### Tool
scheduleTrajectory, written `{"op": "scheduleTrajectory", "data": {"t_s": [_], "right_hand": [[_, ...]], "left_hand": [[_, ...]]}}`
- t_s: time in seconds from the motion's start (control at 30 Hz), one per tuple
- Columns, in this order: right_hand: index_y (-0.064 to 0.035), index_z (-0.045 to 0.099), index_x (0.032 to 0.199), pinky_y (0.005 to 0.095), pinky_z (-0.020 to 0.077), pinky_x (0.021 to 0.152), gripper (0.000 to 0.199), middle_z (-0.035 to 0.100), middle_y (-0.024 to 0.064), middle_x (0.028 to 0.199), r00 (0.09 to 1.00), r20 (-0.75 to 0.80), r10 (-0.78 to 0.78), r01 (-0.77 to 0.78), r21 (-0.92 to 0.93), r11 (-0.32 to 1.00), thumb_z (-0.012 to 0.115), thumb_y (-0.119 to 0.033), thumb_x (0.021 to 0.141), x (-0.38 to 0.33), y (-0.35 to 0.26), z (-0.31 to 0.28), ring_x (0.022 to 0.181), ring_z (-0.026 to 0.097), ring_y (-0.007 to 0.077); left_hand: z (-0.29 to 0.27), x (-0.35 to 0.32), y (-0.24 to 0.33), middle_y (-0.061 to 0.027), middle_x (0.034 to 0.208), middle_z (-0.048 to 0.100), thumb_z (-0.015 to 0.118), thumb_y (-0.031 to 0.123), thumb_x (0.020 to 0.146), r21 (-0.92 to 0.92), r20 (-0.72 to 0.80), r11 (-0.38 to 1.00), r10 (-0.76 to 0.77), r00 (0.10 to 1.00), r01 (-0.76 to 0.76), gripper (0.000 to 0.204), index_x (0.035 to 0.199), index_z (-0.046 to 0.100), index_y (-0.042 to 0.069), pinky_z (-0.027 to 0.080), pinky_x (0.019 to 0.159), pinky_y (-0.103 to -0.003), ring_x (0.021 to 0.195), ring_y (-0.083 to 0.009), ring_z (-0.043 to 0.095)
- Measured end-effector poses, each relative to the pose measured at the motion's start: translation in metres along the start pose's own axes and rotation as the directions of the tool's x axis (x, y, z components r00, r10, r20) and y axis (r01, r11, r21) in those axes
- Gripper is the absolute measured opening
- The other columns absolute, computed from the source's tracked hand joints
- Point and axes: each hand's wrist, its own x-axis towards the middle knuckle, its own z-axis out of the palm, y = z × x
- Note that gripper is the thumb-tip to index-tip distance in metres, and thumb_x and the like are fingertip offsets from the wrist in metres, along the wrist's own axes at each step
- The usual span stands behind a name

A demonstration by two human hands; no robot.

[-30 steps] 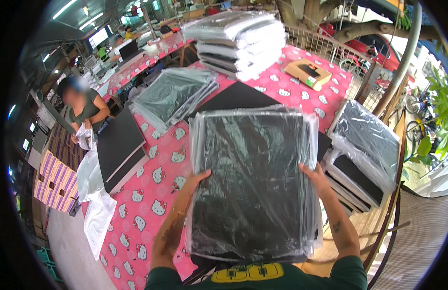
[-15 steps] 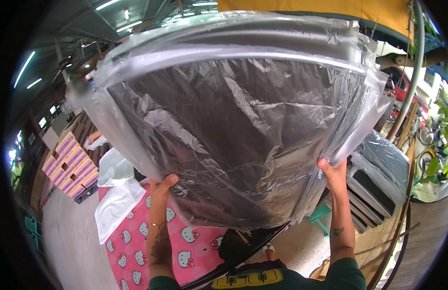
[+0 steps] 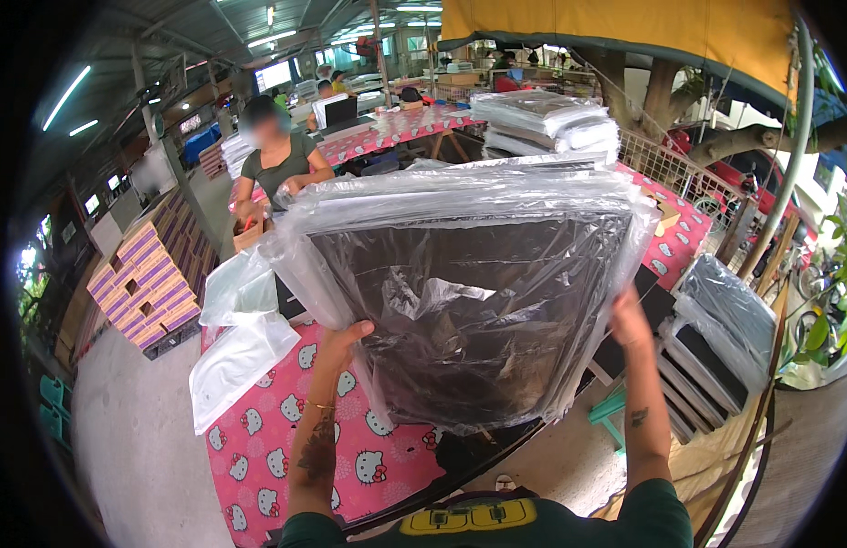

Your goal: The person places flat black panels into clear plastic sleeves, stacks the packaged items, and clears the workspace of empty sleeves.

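Note:
A thick bundle of flat dark panels in clear plastic [image 3: 478,301] stands tilted up in front of me. My left hand [image 3: 344,340] grips its left edge, thumb on the near face and fingers hidden behind. At the right edge is my right hand [image 3: 630,320], a little blurred, closed against the plastic with its fingers partly hidden. Under the bundle lies a pink patterned table cover [image 3: 350,457]. Loose white plastic sheets [image 3: 241,356] lie on the table to the left of my left hand.
Wrapped panels are stacked on the right [image 3: 715,338], beside a green stool [image 3: 608,416]. More wrapped bundles [image 3: 551,119] sit on the far table. A co-worker [image 3: 282,164] stands beyond the table at left, near piled cartons [image 3: 149,283].
The bundle has come down and tilted back, so the far tables and the co-worker now show above it. Both hands stay at its sides; the right hand has shifted slightly.

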Motion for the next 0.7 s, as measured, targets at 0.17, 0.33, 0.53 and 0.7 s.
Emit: {"op": "scheduleTrajectory", "data": {"t_s": [0.17, 0.33, 0.53, 0.7], "right_hand": [[-0.0016, 0.023, 0.145, 0.0522, 0.0166, 0.112, 0.119, 0.027, 0.0256, 0.147, 0.602, 0.580, -0.549, 0.743, -0.658, 0.121, 0.058, -0.081, 0.064, 0.056, -0.218, 0.104, 0.139, 0.020, 0.0387], [0.0007, 0.045, 0.130, 0.0449, 0.0416, 0.094, 0.100, 0.056, 0.0266, 0.119, 0.728, 0.653, 0.208, 0.621, -0.757, 0.202, 0.069, -0.068, 0.061, 0.113, -0.194, 0.134, 0.114, 0.052, 0.0392], [0.0026, 0.050, 0.119, 0.0460, 0.0458, 0.079, 0.090, 0.062, 0.0231, 0.101, 0.676, 0.737, -0.010, 0.730, -0.667, 0.148, 0.072, -0.063, 0.061, 0.082, -0.196, 0.137, 0.095, 0.059, 0.0407], [0.0033, 0.050, 0.119, 0.0455, 0.0464, 0.076, 0.089, 0.061, 0.0223, 0.100, 0.681, 0.732, 0.008, 0.723, -0.674, 0.150, 0.071, -0.062, 0.062, 0.065, -0.210, 0.137, 0.093, 0.060, 0.0405]], "left_hand": [[-0.029, -0.004, 0.000, -0.0072, 0.118, 0.054, 0.078, 0.008, 0.069, 0.075, 0.002, 0.995, -0.067, 0.998, 0.067, 0.070, 0.130, 0.043, -0.002, 0.042, 0.092, -0.032, 0.107, -0.0203, 0.052], [-0.004, 0.012, 0.017, -0.0076, 0.120, 0.052, 0.078, 0.015, 0.072, 0.289, 0.051, 0.949, -0.149, 0.988, 0.129, 0.067, 0.128, 0.046, -0.002, 0.041, 0.092, -0.031, 0.107, -0.0193, 0.050], [-0.001, 0.088, 0.199, -0.0148, 0.147, 0.035, 0.011, 0.071, 0.090, 0.661, 0.246, 0.603, 0.388, 0.888, -0.446, 0.089, 0.145, 0.029, 0.002, 0.017, 0.114, -0.037, 0.137, -0.0270, 0.030], [0.126, 0.087, 0.215, -0.0269, 0.139, 0.039, 0.008, 0.074, 0.087, 0.968, 0.239, 0.107, -0.133, 0.962, -0.226, 0.100, 0.133, 0.040, -0.008, 0.023, 0.112, -0.040, 0.134, -0.0363, 0.033]]}}
